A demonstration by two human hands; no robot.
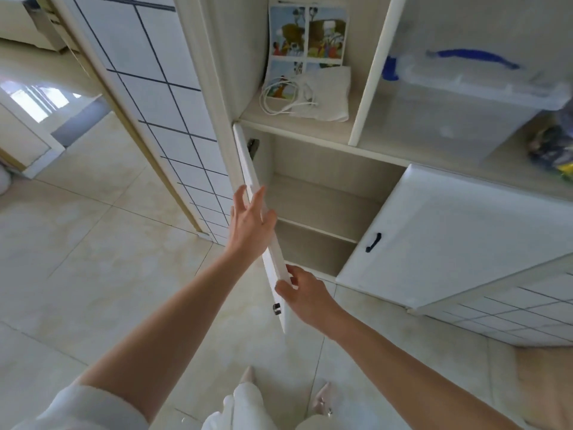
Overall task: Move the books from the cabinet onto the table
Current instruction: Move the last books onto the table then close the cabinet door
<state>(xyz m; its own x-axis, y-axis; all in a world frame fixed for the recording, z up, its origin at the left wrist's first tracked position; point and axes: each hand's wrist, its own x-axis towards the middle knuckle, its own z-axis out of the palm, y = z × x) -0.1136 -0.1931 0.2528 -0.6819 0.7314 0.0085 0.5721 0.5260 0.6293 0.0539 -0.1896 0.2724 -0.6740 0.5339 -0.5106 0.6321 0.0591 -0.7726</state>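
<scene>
A white cabinet's left door [273, 262] stands swung out toward me, seen edge-on. My left hand [248, 223] rests against its outer face near the top, fingers spread. Lower down, my right hand [305, 294] pinches the door's edge between thumb and fingers. Behind the door, the lower compartment [322, 209] shows two bare shelves with no books in sight. On the open shelf above leans a picture book [307, 35] with cartoon panels, beside a white cable [285, 99] and a folded cloth [328, 94].
The right cabinet door [449, 243] with a dark handle is closed. A clear plastic box with a blue handle [471, 97] fills the upper right shelf. A tiled wall panel [161, 97] stands on the left, pale floor tiles lie below.
</scene>
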